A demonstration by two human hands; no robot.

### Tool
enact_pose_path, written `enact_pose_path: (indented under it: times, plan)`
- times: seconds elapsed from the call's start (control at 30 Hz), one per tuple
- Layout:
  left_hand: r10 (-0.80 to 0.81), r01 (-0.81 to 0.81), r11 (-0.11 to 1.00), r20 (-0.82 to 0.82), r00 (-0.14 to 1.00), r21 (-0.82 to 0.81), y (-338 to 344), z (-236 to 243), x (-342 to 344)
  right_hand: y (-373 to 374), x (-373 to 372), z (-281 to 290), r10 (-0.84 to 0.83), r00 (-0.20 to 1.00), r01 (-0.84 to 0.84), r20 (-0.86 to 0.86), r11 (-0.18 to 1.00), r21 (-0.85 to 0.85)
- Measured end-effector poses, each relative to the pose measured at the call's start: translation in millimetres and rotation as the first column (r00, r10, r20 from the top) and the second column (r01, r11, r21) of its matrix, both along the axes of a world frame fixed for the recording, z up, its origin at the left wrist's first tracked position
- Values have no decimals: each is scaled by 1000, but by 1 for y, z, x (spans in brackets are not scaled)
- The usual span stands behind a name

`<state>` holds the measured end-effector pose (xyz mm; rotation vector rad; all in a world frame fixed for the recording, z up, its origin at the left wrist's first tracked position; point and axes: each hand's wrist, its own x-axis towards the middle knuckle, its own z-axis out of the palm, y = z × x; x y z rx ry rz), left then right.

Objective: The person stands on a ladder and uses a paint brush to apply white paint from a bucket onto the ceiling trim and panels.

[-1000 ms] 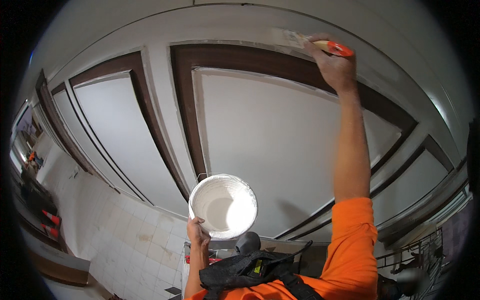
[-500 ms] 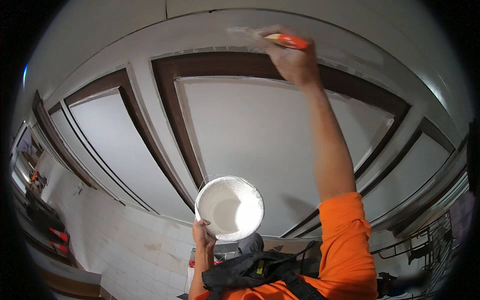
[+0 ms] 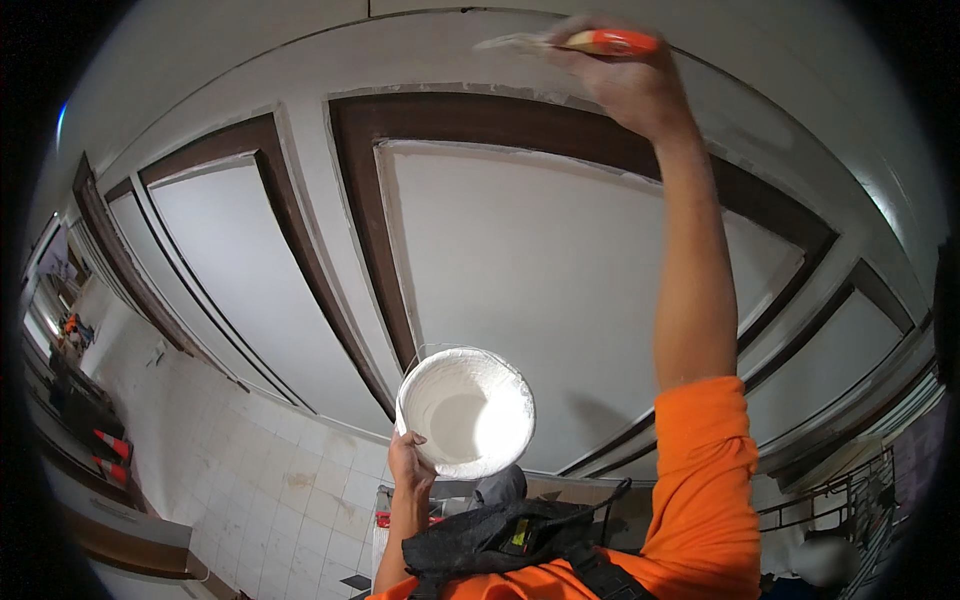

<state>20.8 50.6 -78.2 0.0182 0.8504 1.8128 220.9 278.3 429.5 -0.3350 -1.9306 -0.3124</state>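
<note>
My right hand grips a paintbrush with an orange and pale handle, raised to the white band of wall above a dark-bordered panel. The bristles are blurred, so I cannot tell whether they touch it. My left hand holds a white bucket by its side at waist height, with white paint inside and a wire handle at its back.
More framed panels run off to the left. Below lie floor tiles, with orange cones at the far left. A metal railing or scaffold stands at lower right. A black pouch sits on my front.
The brush in my right hand has moved leftward along the upper band over the last second, and slightly higher. My left hand still holds the bucket, shifted a little right in view.
</note>
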Motion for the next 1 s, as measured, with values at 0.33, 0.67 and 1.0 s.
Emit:
enact_pose_path:
  times: [0.33, 0.67, 1.0]
  plan:
    - [10, -11, 1000, -46, 999, -20, -3, 7, 8, 23, -29, 14, 139, 966, -102, 217, 980, -171]
    - [-1, 0, 1000, -57, 998, -25, -1, -9, 0, -8, 19, 16, -147, 973, 186, 175, 956, -229]
    - [-36, 36, 999, -36, 999, -1, 10, -11, -5, 1, 69, 10, -308, 922, 347, 234, 926, -149]
